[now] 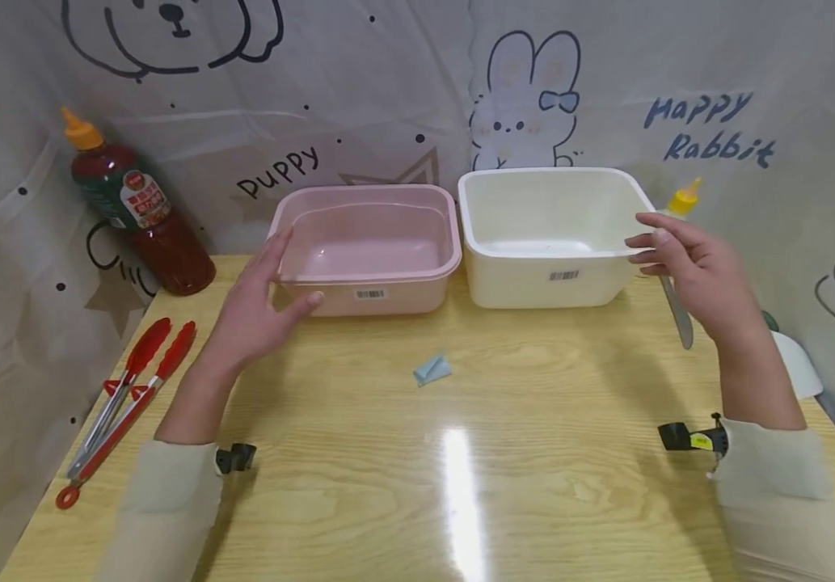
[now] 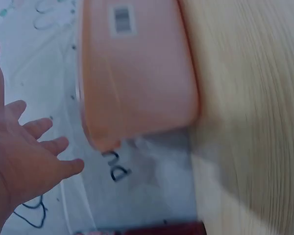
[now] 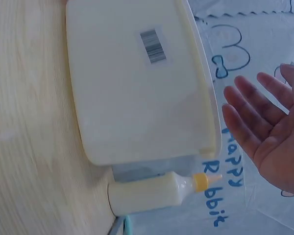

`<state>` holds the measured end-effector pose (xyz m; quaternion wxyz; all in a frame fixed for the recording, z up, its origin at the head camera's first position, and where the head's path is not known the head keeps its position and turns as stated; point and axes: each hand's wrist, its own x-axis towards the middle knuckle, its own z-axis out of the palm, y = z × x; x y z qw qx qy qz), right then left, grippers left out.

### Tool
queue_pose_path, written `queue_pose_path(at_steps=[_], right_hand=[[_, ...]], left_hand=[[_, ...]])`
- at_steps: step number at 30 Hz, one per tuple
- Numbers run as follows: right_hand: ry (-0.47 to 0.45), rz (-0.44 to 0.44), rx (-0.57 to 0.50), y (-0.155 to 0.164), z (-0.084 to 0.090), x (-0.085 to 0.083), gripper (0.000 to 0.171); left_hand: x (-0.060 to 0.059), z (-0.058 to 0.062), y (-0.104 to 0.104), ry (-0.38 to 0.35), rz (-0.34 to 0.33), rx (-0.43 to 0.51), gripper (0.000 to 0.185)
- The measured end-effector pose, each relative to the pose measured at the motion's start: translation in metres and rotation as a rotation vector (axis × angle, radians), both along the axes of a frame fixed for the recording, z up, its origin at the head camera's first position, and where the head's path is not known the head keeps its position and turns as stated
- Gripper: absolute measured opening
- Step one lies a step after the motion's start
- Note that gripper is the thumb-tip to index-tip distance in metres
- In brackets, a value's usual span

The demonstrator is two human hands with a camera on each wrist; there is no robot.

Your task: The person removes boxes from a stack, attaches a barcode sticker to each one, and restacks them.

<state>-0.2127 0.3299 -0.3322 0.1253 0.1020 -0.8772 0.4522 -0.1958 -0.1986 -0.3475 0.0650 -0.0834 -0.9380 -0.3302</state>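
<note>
My left hand (image 1: 253,303) is spread at the left end of the pink plastic bin (image 1: 413,297), overlapping its corner in the head view. The left wrist view shows a gap between those fingers and the bin's wall (image 2: 142,83). Over the right end of the white bin (image 1: 515,283) is my right hand (image 1: 697,267), fingers loosely extended and holding nothing. From the right wrist, its fingertips appear beyond the bin's rim. A clear squeeze bottle of pale contents (image 3: 147,195) with a yellow cap stands beside the white bin, mostly hidden by my right hand in the head view.
Red-tipped tongs (image 1: 126,412) lie at the table's left edge, below a large red sauce bottle (image 1: 144,210). A small blue scrap (image 1: 433,370) lies mid-table. Near my right hand is a grey blade (image 1: 677,315); a white object (image 1: 795,364) shows behind the forearm. Printed cloth hangs behind.
</note>
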Motion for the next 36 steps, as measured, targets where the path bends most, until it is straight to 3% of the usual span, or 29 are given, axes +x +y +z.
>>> queue_pose_path(at_steps=[3,7,13,21,36], right_hand=[[0.008,-0.064,0.003,0.011,0.000,-0.005,0.041],[-0.006,-0.157,0.017,0.024,0.000,-0.012,0.043],[-0.148,-0.264,0.076,0.036,0.004,-0.023,0.050],[-0.186,-0.179,0.177,0.030,0.003,-0.048,0.058],[-0.306,-0.118,0.171,0.029,0.003,-0.071,0.072]], left_hand=[[-0.008,-0.001,-0.013,-0.017,0.036,-0.013,0.096],[-0.018,0.000,-0.028,-0.096,0.084,-0.017,0.101],[-0.039,-0.003,-0.043,-0.202,0.139,0.033,0.097],[-0.057,-0.008,-0.052,-0.255,0.160,0.158,0.091],[-0.074,-0.008,-0.051,-0.295,0.112,0.246,0.099]])
